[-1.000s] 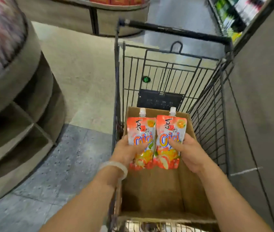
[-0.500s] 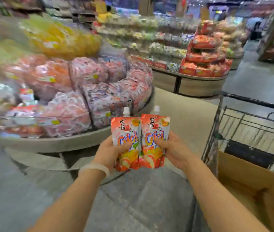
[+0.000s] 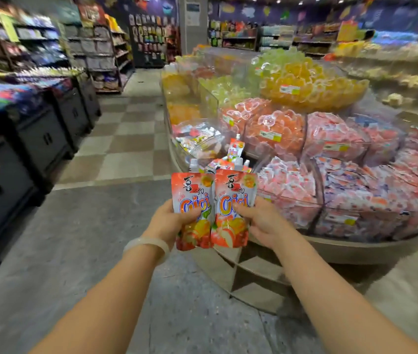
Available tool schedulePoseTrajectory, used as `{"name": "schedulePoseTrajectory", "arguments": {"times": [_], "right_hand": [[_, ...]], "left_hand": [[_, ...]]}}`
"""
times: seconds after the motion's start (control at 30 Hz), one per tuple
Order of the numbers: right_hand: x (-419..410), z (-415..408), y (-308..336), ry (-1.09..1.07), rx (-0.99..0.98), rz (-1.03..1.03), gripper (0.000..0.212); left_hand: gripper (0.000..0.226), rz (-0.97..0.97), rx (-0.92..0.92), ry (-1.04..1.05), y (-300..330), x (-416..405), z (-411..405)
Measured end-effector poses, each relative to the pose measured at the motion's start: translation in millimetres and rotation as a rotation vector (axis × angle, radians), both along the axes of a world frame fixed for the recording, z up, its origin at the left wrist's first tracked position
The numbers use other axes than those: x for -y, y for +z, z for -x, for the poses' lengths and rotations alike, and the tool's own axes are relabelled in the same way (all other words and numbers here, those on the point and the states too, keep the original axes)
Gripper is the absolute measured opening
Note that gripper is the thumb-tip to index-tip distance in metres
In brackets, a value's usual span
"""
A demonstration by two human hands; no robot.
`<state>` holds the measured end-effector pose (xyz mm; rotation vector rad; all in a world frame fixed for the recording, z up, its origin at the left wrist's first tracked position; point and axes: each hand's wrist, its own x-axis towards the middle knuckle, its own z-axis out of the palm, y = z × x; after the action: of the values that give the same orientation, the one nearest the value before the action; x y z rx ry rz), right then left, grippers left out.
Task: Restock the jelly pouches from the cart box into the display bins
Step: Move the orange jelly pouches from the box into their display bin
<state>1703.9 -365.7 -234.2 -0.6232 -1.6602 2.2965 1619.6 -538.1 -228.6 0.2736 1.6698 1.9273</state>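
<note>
Pouches (image 3: 213,208) upright in both grips

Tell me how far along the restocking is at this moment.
Partly done: a few matching pouches already lie in the display bin just beyond the hands. In hand: the left hand grips one jelly pouch and the right hand grips another, both upright, short of the bin. Left: placing these two. The cart box is out of view, so remaining stock cannot be judged.

glossy plastic pouches (image 3: 214,208), matt speckled floor (image 3: 75,241)
</note>
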Motion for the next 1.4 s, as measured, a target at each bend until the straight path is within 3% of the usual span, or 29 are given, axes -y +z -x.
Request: {"name": "schedulePoseTrajectory", "arguments": {"times": [0.23,0.43,0.6,0.83,0.93,1.0,1.1,1.23,1.33,1.4], "right_hand": [[-51,152,8,0.047,-0.048,-0.008,0.029],[-109,236,10,-0.043,-0.033,-0.063,0.017],[-164,262,1,-0.223,-0.001,-0.049,0.021],[-243,292,-12,-0.615,-0.038,-0.135,0.034],[-264,309,-24,-0.727,0.039,-0.167,0.033],[-274,321,-35,-0.759,0.14,-0.211,0.009],[-288,336,-57,-0.826,0.219,-0.14,0.023],[-297,342,-76,-0.798,0.313,-0.053,0.01],[-301,343,-84,-0.699,0.516,-0.01,0.038],[-305,346,-88,-0.613,0.623,-0.014,0.043]], "left_hand": [[0.025,-0.022,-0.015,0.058,13,-43,137],[0.023,-0.024,-0.01,0.001,14,-110,232],[0.026,-0.024,-0.001,-0.102,-1,-178,282],[0.009,0.052,-0.005,-0.232,-15,-256,352],[0.014,0.015,0.039,-0.296,-19,-281,384],[0.015,-0.001,0.041,-0.369,-22,-293,404],[0.023,-0.011,0.079,-0.455,-33,-310,432],[0.022,0.008,0.076,-0.578,-45,-326,451],[0.03,-0.006,0.099,-0.614,-51,-337,456],[0.046,-0.003,0.093,-0.638,-53,-346,459]]}}
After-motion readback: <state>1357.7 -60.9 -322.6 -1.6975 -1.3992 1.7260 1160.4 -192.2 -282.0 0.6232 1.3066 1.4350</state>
